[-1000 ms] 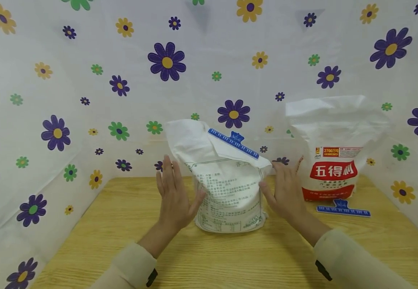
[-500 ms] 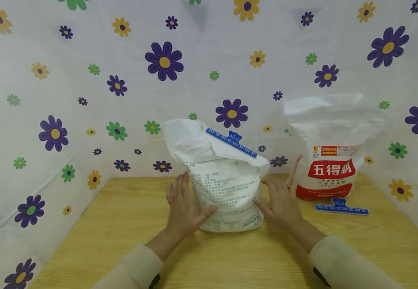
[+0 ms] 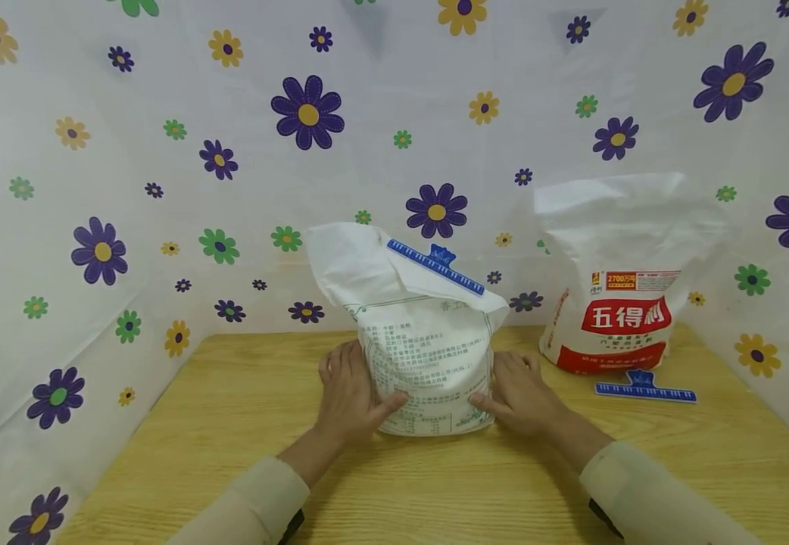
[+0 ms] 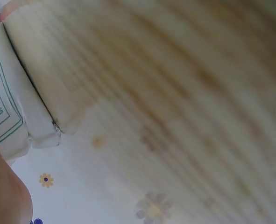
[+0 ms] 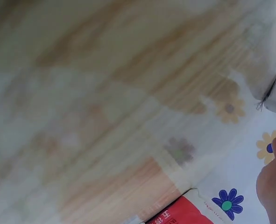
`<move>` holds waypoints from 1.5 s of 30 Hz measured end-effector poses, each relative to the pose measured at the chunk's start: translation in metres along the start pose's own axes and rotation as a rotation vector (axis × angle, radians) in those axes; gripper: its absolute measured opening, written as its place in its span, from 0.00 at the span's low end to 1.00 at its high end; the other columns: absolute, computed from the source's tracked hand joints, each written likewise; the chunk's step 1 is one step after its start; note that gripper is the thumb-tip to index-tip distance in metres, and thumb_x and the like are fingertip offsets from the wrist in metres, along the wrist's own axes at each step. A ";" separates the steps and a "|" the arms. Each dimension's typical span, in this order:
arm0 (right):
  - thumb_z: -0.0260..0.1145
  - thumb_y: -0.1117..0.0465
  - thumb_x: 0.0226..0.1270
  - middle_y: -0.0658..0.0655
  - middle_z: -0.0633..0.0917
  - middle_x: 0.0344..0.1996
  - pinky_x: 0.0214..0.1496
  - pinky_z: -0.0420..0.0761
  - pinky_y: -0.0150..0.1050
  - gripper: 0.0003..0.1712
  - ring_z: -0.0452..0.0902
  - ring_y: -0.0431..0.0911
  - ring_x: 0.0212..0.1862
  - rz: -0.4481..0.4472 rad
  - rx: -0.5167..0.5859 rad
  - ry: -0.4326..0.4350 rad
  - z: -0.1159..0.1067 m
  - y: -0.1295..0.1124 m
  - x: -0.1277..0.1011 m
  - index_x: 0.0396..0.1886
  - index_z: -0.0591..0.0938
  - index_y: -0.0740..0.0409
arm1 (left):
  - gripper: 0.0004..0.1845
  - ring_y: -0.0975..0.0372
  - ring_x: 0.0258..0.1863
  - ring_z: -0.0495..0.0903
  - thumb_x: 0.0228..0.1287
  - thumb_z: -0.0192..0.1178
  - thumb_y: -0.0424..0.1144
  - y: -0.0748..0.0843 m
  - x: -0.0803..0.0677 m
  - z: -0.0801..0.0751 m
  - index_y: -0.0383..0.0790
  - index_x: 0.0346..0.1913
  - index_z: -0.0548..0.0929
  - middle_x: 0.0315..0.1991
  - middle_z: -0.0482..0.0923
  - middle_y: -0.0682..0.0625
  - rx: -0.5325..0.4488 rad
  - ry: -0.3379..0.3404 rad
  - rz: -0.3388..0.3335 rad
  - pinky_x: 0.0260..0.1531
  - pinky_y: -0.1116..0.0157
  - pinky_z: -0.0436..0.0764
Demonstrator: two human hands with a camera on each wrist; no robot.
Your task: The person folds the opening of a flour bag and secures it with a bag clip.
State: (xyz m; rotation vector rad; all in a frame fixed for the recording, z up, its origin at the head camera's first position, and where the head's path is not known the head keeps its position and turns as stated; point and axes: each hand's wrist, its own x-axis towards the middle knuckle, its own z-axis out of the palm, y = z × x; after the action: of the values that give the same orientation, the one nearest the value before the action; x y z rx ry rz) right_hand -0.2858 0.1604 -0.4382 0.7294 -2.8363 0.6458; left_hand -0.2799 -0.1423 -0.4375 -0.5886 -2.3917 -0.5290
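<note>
A white flour bag (image 3: 428, 356) with green print stands upright on the wooden table, its top folded over and slanting. A blue clip (image 3: 437, 266) with a piano-key pattern pinches the fold. My left hand (image 3: 350, 393) holds the bag's lower left side, thumb across the front. On the opposite side my right hand (image 3: 524, 393) grips it likewise, thumb on the front; the far fingertips are partly hidden. In the left wrist view a corner of the bag (image 4: 9, 93) shows beside part of the hand (image 4: 7, 186).
A second flour bag (image 3: 629, 303), white with red labels and an unfolded top, stands at the back right. Before it lies another blue clip (image 3: 645, 391). Flower-patterned sheeting (image 3: 367, 91) closes off the table's (image 3: 244, 409) back and sides.
Both hands have moved down and inward from beside the bag's upper part to its lower sides. Their thumbs now lie on its front. The bag and clips have stayed in place.
</note>
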 end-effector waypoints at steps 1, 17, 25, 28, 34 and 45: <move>0.55 0.29 0.67 0.61 0.71 0.69 0.71 0.46 0.59 0.50 0.62 0.57 0.71 0.007 -0.001 -0.012 0.000 0.000 0.000 0.75 0.61 0.58 | 0.62 0.44 0.62 0.60 0.55 0.26 0.85 0.000 0.001 0.000 0.30 0.70 0.57 0.59 0.66 0.37 -0.004 -0.006 0.002 0.62 0.44 0.48; 0.52 0.23 0.64 0.59 0.74 0.66 0.70 0.49 0.59 0.53 0.64 0.57 0.69 0.002 -0.061 -0.009 0.003 0.003 0.002 0.75 0.63 0.57 | 0.68 0.44 0.62 0.60 0.45 0.29 0.91 -0.004 -0.001 0.004 0.32 0.71 0.55 0.60 0.65 0.38 0.014 -0.095 -0.013 0.61 0.45 0.49; 0.52 0.24 0.64 0.60 0.76 0.64 0.67 0.52 0.55 0.52 0.64 0.55 0.66 0.018 -0.073 -0.011 0.001 0.002 0.003 0.72 0.66 0.58 | 0.66 0.44 0.61 0.61 0.49 0.28 0.88 -0.003 -0.001 0.005 0.28 0.70 0.56 0.60 0.66 0.36 0.028 -0.080 0.017 0.61 0.45 0.51; 0.52 0.23 0.64 0.60 0.76 0.64 0.66 0.53 0.55 0.51 0.64 0.56 0.66 0.032 -0.064 -0.010 0.002 0.001 0.004 0.70 0.68 0.58 | 0.65 0.44 0.61 0.61 0.51 0.27 0.87 -0.004 -0.002 0.005 0.28 0.71 0.56 0.60 0.66 0.36 0.024 -0.092 0.015 0.60 0.45 0.51; 0.51 0.22 0.63 0.61 0.75 0.65 0.67 0.53 0.57 0.51 0.64 0.57 0.68 0.050 -0.055 -0.008 0.002 0.000 0.005 0.68 0.69 0.59 | 0.63 0.42 0.62 0.61 0.54 0.31 0.84 -0.007 -0.003 0.005 0.30 0.73 0.52 0.62 0.65 0.35 -0.033 -0.143 0.006 0.60 0.45 0.50; 0.45 0.23 0.67 0.62 0.75 0.64 0.72 0.49 0.61 0.51 0.64 0.60 0.69 0.071 -0.134 0.002 0.002 0.001 0.006 0.67 0.70 0.62 | 0.61 0.43 0.61 0.63 0.55 0.31 0.82 -0.004 0.000 0.006 0.31 0.73 0.51 0.61 0.66 0.35 -0.038 -0.185 -0.007 0.59 0.46 0.53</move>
State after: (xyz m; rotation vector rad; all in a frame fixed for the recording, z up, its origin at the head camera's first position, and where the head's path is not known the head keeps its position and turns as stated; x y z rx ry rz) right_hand -0.2918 0.1579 -0.4395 0.6085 -2.8812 0.4592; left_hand -0.2847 -0.1428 -0.4428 -0.6719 -2.5632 -0.5446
